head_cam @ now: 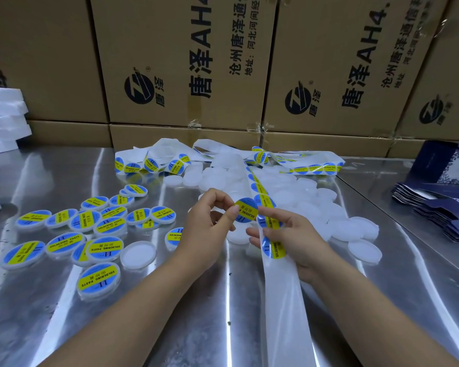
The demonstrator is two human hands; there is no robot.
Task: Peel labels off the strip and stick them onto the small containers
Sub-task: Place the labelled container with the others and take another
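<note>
Glossy round label (246,210) | left grip (210,223) pinches it | right grip (292,235) holds waxy strip (284,308)

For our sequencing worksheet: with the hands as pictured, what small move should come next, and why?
Probably pull the label clear of the strip and press it onto the bare container below the hands: the left hand pinches the label, mostly lifted, while the right hand holds the strip.
</note>
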